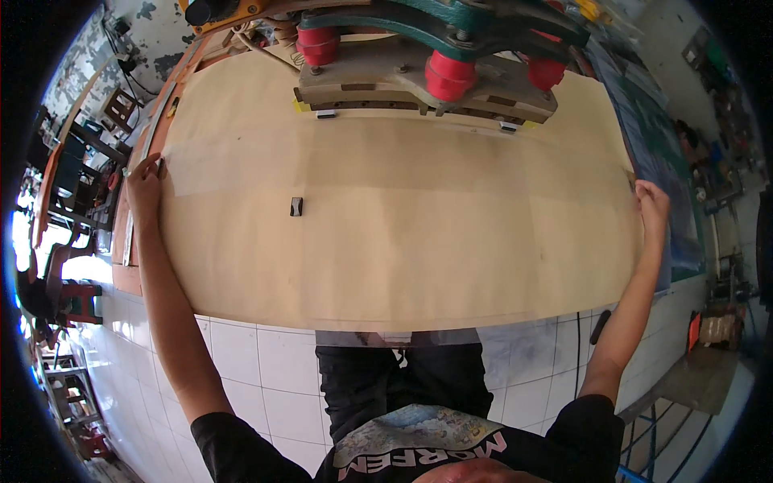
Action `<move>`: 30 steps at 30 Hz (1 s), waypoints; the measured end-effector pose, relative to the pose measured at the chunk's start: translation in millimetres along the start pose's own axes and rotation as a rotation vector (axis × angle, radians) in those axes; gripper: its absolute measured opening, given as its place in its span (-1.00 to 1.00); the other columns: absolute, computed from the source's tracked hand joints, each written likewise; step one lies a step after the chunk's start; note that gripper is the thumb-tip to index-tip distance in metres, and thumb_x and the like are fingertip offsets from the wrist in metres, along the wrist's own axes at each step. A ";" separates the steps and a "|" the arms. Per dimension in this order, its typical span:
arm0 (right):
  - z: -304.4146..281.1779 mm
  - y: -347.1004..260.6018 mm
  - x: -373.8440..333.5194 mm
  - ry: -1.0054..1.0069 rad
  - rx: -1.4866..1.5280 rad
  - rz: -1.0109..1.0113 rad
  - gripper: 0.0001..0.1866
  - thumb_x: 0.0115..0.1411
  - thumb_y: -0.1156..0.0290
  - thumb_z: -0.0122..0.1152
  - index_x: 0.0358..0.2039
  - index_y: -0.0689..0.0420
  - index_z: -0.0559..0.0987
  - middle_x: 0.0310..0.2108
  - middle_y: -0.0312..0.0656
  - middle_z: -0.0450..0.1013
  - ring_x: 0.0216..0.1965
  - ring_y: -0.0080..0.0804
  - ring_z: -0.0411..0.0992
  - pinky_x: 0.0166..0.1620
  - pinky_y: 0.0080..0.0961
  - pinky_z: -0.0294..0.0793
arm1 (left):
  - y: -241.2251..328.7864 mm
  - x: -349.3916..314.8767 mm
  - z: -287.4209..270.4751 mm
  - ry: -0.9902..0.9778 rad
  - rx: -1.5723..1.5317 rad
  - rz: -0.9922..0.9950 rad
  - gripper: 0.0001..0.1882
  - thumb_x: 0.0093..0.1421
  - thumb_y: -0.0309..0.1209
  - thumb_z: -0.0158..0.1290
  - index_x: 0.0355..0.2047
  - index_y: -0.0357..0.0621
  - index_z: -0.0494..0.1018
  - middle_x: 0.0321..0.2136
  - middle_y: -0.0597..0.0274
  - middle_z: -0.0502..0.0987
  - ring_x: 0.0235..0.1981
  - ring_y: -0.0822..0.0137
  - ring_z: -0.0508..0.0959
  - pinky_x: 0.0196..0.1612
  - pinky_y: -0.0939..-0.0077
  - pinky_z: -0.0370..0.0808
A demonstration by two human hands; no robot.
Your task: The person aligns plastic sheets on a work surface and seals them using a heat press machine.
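A large tan sheet [419, 233], like thin board or stiff paper, spreads out in front of me beneath a machine. Its near edge comes to just in front of my legs, where a strip of clear film shows. At its left edge, my left hand [146, 189] is closed with the fingers curled at the rim. My right hand [653, 205] pinches the opposite edge, its fingertips pressed together. A small black and grey block [296, 207] lies on the sheet, left of the middle, apart from both hands.
Over the sheet's far side stands the machine's grey metal head [427, 88] with red mounts [451, 75] and a green arm [386, 20]. A metal ruler-like strip [157, 121] runs along the left. Dark blue sheeting [652, 161] covers the right side. A stool [80, 302] is at far left.
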State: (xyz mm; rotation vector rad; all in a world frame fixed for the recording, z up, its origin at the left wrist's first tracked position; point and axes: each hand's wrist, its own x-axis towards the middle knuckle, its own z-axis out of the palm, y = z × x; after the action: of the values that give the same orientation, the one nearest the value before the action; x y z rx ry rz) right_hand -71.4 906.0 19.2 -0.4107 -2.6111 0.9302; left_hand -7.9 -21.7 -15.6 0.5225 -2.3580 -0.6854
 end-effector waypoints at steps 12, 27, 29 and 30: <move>0.1 -9.4 -4.2 0.115 -0.231 -0.149 -0.76 0.08 0.33 0.18 -0.30 0.22 0.59 -0.39 -0.13 0.55 -0.34 -0.40 0.49 -0.23 -0.50 0.41 | 12.2 -5.2 4.3 0.008 0.040 0.024 -0.73 0.15 -0.45 -0.08 -0.19 -0.07 0.55 -0.52 0.13 0.55 -0.55 0.40 0.45 -0.43 0.49 0.35; -1.4 0.2 -2.0 0.110 -0.330 -0.210 -0.83 0.04 0.33 0.21 -0.38 0.12 0.58 -0.49 -0.15 0.51 -0.45 -0.37 0.46 -0.32 -0.46 0.40 | 12.0 -4.5 7.2 0.008 0.048 0.007 -0.74 0.15 -0.45 -0.08 -0.19 -0.08 0.55 -0.56 0.12 0.52 -0.55 0.39 0.44 -0.45 0.49 0.33; -3.6 -10.1 -9.4 0.109 -0.355 -0.239 -0.84 0.05 0.32 0.20 -0.38 0.11 0.58 -0.49 -0.16 0.51 -0.45 -0.36 0.46 -0.32 -0.46 0.40 | 13.4 -4.7 9.7 0.023 0.041 0.033 -0.74 0.15 -0.46 -0.08 -0.19 -0.10 0.55 -0.56 0.13 0.52 -0.56 0.40 0.43 -0.46 0.48 0.33; -3.2 -15.5 -14.3 0.108 -0.380 -0.269 -0.84 0.06 0.32 0.19 -0.38 0.10 0.57 -0.48 -0.17 0.51 -0.45 -0.35 0.47 -0.33 -0.46 0.40 | 13.9 -4.6 11.8 0.038 0.033 0.058 -0.74 0.16 -0.46 -0.08 -0.19 -0.11 0.55 -0.56 0.13 0.52 -0.57 0.41 0.41 -0.47 0.48 0.32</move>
State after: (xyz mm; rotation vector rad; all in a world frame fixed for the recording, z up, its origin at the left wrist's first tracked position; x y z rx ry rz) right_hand -59.5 890.9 28.5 -0.1856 -2.6529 0.3163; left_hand -14.9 -4.4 -17.5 0.4757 -2.3422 -0.6066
